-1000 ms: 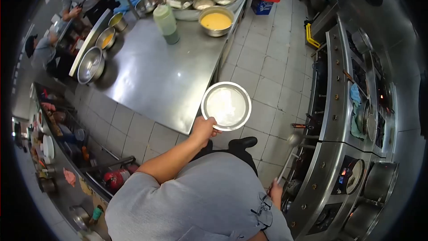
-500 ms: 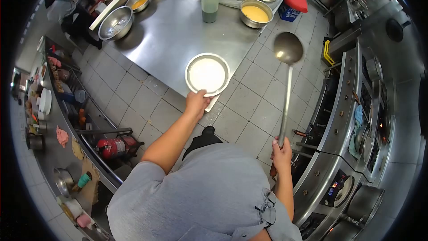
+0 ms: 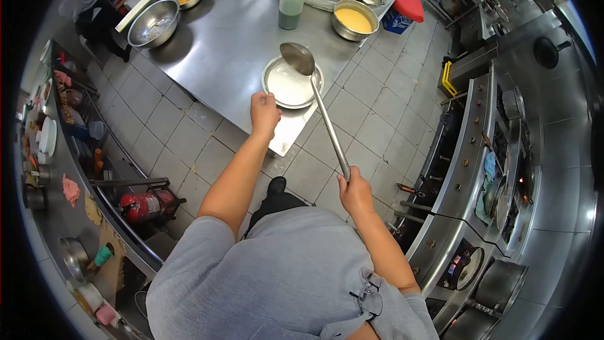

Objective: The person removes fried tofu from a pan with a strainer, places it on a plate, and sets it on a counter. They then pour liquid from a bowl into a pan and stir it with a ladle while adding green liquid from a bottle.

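A round metal bowl of white liquid (image 3: 290, 87) stands near the front corner of the steel table (image 3: 220, 69). Closed at the bowl's near left edge is my left hand (image 3: 265, 115); its fingers are curled, and whether they pinch the rim is unclear. My right hand (image 3: 356, 192) grips the handle of a long metal ladle (image 3: 298, 58). The ladle's round head is over the far part of the bowl, tilted.
Behind the bowl stand a squeeze bottle with green contents (image 3: 292, 1) and a bowl of yellow liquid (image 3: 353, 20). An empty-looking metal bowl (image 3: 153, 24) is at the table's left. Stoves (image 3: 465, 164) line the right side; a co-worker (image 3: 88, 9) stands at upper left.
The ladle has swung left from above the floor to over the white liquid, with my right hand moving left and up. My left hand has shifted slightly up and left.
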The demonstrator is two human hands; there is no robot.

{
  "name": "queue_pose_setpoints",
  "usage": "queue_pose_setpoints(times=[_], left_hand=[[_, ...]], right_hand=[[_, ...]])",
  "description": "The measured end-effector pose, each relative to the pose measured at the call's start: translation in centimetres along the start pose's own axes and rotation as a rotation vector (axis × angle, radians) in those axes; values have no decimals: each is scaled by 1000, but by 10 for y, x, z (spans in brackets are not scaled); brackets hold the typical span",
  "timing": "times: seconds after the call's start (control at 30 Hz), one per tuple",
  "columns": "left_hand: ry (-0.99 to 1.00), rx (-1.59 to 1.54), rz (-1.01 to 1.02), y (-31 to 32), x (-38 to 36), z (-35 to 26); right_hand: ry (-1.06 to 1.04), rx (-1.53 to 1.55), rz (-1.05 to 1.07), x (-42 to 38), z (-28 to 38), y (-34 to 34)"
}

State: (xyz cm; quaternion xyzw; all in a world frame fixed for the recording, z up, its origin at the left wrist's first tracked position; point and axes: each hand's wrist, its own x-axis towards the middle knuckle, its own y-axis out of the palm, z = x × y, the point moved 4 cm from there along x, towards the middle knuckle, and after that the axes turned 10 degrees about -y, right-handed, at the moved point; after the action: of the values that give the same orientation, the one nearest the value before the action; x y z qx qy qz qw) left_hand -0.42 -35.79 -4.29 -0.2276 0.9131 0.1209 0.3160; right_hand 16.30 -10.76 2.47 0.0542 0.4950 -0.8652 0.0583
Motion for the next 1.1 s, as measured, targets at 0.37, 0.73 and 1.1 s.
queue_pose_setpoints(times=[0.37, 0.73, 1.1], left_hand=[[160, 25, 56, 3, 15, 0], [275, 646, 212, 4, 121, -62], [-80, -74, 377, 38, -21, 46]], right_hand=[[56, -60, 151, -14, -5, 2], [140, -181, 281, -11, 15, -31], [54, -122, 94, -21, 27, -26]])
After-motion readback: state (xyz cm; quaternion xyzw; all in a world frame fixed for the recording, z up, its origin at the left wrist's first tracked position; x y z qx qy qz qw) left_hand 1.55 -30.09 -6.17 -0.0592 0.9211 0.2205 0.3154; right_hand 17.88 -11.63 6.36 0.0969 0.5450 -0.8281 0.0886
